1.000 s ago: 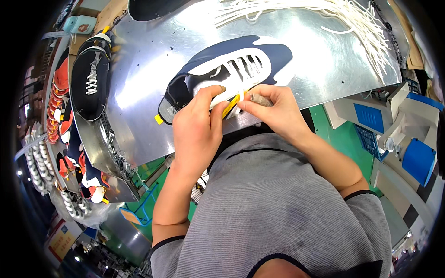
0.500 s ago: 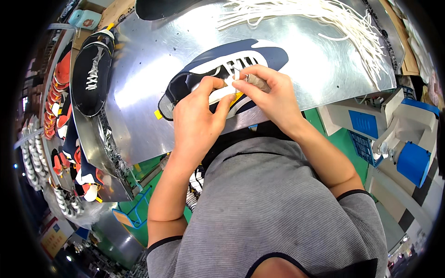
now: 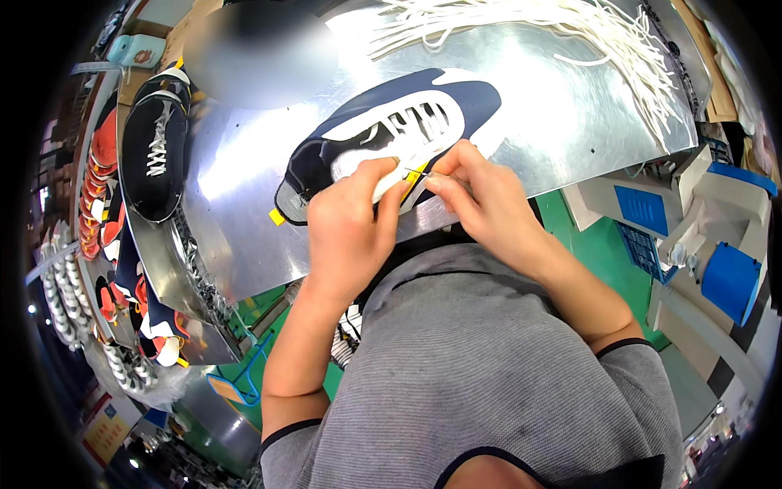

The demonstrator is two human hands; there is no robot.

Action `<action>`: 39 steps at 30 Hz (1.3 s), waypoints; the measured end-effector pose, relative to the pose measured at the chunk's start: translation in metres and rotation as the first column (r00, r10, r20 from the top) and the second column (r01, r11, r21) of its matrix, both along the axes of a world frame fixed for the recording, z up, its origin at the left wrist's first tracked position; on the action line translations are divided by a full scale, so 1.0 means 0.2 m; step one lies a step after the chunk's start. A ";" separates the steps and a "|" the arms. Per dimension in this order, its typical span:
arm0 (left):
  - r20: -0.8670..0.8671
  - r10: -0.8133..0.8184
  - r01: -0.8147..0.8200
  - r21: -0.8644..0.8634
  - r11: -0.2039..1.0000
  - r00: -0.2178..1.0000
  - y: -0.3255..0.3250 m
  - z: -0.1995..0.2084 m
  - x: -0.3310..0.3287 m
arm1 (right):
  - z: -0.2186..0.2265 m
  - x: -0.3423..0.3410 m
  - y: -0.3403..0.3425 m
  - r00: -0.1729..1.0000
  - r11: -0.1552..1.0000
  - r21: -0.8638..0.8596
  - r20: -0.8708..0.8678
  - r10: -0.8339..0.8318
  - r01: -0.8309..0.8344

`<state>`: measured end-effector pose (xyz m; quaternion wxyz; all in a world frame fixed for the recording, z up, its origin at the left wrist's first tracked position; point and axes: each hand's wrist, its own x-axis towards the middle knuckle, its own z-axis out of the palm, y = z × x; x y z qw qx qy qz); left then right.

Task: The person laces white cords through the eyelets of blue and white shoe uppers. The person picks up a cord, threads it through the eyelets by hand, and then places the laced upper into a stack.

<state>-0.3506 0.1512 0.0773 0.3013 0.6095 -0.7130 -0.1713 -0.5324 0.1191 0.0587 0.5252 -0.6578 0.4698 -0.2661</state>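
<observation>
A navy and white shoe upper [image 3: 362, 108] with yellow trim and a dark lining lies on its side on the metal table, its toe to the right. White lace crosses part of its eyelet row. My left hand [image 3: 350, 232] is closed, pinching the white edge [image 3: 384, 185] along the shoe's opening between thumb and forefinger. Beside it, my right hand [image 3: 493, 200] pinches a thin metal needle-like tool [image 3: 415, 170]; its tip points at that edge. The tool's handle is hidden within the hand.
A bundle of loose white laces [image 3: 521, 18] spreads over the table's far right. A black laced shoe [image 3: 155, 151] lies at the left edge, with red and orange shoe parts [image 3: 94, 191] beyond. A blurred patch hides the far left corner. Right stands a pale machine with a blue panel [image 3: 729, 285].
My right hand has drawn back towards me, and its tool has moved from the lacing down to the near edge. The tool's wrapped handle has gone out of sight. The left hand keeps its pinch.
</observation>
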 end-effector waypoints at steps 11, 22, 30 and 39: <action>-0.098 -0.026 0.044 0.193 0.980 0.995 0.02 0.07 0.04 | 0.19 -0.21 -0.14 0.937 0.970 0.057 -0.252 0.243 -0.237; -0.465 -0.071 0.418 0.707 0.570 0.883 -0.19 0.10 0.17 | -0.08 -0.05 -0.33 0.993 0.956 -0.269 0.068 -0.100 0.115; 0.137 -0.564 0.472 0.411 0.780 0.814 -0.12 0.12 0.17 | -0.08 -0.10 -0.34 0.998 0.910 -0.410 -0.015 0.058 -0.059; 0.140 -0.323 0.297 0.181 0.938 0.936 -0.12 0.04 0.22 | -0.07 -0.12 -0.31 0.970 0.888 -0.406 -0.192 0.148 -0.216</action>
